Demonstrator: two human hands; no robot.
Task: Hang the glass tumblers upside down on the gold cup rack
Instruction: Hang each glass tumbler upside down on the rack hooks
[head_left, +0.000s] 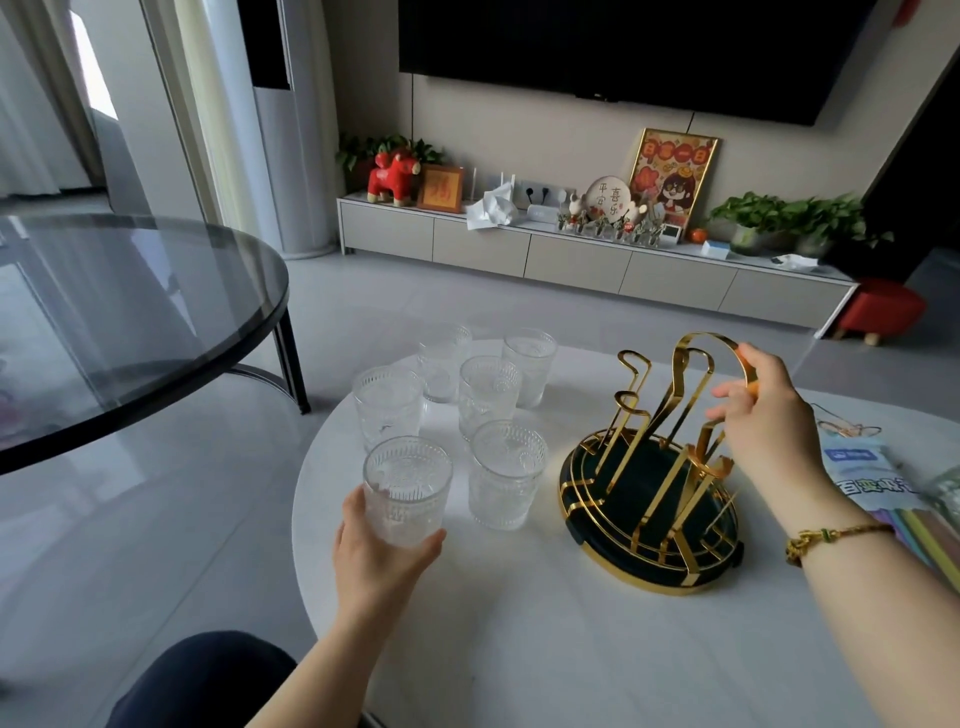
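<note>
The left hand (382, 558) wraps around one upright tumbler (407, 491) near the front-left edge of the white surface (545, 623). The right hand (763, 410) grips the top loop of the gold rack (652, 499), which carries no glasses. Five more tumblers (488, 397) stand upright behind, six altogether.

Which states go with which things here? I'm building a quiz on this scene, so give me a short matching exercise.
Things:
1. clear ribbed glass tumbler nearest the camera
2. gold wire cup rack on a dark green base
3. right hand
4. left hand

States:
A. grips the rack's top handle
B. no glass hung on it
C. held upright
D. wrapped around a glass

Pairs: 1-C, 2-B, 3-A, 4-D
</note>
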